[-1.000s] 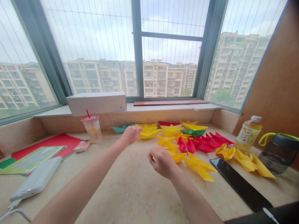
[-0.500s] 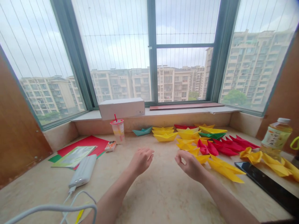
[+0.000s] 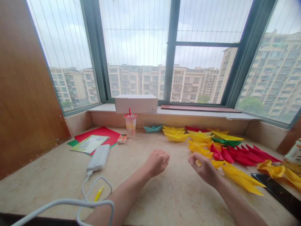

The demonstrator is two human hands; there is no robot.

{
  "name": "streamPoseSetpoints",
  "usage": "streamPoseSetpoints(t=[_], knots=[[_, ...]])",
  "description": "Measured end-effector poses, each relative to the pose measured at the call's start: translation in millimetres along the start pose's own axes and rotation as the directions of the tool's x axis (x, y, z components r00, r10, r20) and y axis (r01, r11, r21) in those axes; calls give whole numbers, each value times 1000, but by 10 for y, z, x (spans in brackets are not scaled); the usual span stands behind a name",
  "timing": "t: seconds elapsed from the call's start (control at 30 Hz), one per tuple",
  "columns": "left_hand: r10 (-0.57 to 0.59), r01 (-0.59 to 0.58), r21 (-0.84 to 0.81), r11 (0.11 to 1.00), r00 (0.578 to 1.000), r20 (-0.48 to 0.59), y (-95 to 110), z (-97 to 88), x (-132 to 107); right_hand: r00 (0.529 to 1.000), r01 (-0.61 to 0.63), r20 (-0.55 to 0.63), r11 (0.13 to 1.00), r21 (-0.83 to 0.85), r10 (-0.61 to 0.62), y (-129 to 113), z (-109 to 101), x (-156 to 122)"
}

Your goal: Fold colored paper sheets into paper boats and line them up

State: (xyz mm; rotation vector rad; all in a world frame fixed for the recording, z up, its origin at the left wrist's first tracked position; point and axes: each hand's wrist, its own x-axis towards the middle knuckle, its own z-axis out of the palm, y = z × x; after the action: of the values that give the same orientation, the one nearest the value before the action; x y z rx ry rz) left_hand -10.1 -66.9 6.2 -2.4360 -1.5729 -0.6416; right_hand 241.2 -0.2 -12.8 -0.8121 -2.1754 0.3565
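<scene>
My left hand (image 3: 157, 162) hovers over the pale stone counter (image 3: 155, 201), its fingers curled in a loose fist with nothing showing in them. My right hand (image 3: 202, 167) is also closed, thumb against the index finger in a ring, and yellow paper shows through the gap. Folded paper boats lie nearest to my right hand: a yellow boat (image 3: 198, 152) just behind it and a larger yellow folded piece (image 3: 242, 178) beside the wrist. Red folded pieces (image 3: 244, 154) sit further right. Behind them stand a green boat (image 3: 227, 142), yellow boats (image 3: 176, 137) and a teal boat (image 3: 152, 128).
At the left are red paper sheets (image 3: 103, 133), a packet (image 3: 90, 144), a power bank (image 3: 99, 158) and a white cable (image 3: 61, 204). A lidded cup (image 3: 130, 127) and a small box (image 3: 122, 138) stand behind. A phone (image 3: 277, 191) and bottle (image 3: 293, 153) border the right.
The view has turned left, so everything appears further right, and the bottle is now partly cut off. Both hands keep nearly the same curled pose over the counter.
</scene>
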Motion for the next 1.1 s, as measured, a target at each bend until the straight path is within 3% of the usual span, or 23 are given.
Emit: streamPoseSetpoints(t=[0.13,0.33,0.47,0.6,0.73,0.83,0.93,1.03,1.1], knots=[[9,-8,12,1000,1000,-11,14,-20,-3,996,-43,-76,996,-81,37,100,-141,14],[15,-15,-3,1000,1000,-20,-4,-31,4,964,-206,-209,956,-208,162,272,-559,-3],[15,-16,-18,1000,1000,-21,-17,-23,19,979,-196,-40,879,-435,198,227,-584,-62],[18,-18,-13,1000,1000,-12,-13,-24,28,958,-147,129,823,-549,257,226,-471,-101],[5,-6,-69,998,1000,-10,20,-43,35,966,-70,184,872,-484,180,249,-438,-88],[-13,3,-211,977,999,-44,81,-57,36,996,-35,67,966,-256,54,160,-381,-55],[-105,45,-503,863,990,-93,176,-67,36,992,-41,-117,999,33,45,-29,-241,20],[-212,116,-826,552,977,-5,266,-90,45,994,-16,-103,984,178,35,-241,-102,179],[-225,121,-906,405,974,29,300,-115,56,997,36,-68,986,161,-25,-353,-41,310]])
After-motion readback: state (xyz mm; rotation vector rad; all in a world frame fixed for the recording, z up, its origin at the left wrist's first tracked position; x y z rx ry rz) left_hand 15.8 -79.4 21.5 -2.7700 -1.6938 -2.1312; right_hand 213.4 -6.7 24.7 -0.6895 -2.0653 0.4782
